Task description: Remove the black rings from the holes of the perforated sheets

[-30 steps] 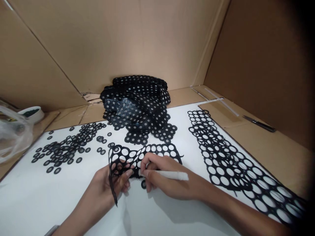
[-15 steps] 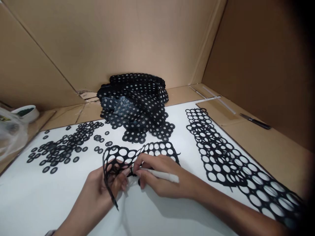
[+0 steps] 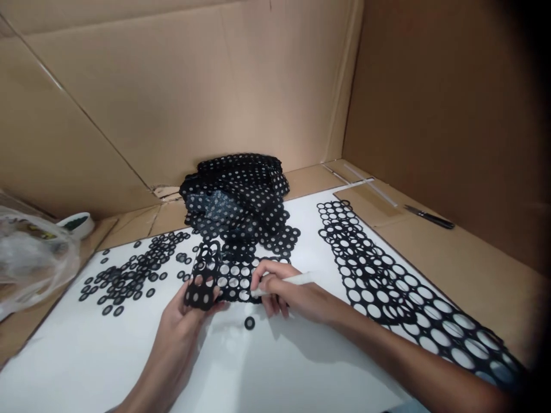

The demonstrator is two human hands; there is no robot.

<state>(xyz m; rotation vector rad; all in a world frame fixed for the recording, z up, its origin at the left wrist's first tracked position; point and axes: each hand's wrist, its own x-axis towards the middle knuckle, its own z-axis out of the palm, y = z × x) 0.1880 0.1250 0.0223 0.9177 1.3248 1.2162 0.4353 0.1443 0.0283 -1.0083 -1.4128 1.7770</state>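
Note:
My left hand (image 3: 187, 321) grips the left end of a black sheet with round holes (image 3: 235, 275), part of which is folded over toward me. A slim white tool (image 3: 297, 279) lies in the closed fingers of my right hand (image 3: 286, 289), its tip close to the sheet's right part. One black ring (image 3: 249, 323) lies on the white board between my hands, just below the sheet. Behind the sheet rises a heap of black dotted material (image 3: 241, 201).
Many loose black rings (image 3: 129, 275) are spread at the left of the white board (image 3: 86, 355). Black perforated strips (image 3: 374, 275) run along its right side. A knife-like tool (image 3: 430, 217), a white bowl (image 3: 80, 225) and a plastic bag (image 3: 38, 258) lie beyond the edges.
The view has shifted. My right hand has moved away from my left hand, the sheet's left end is turned differently, and a single ring now shows on the board below it.

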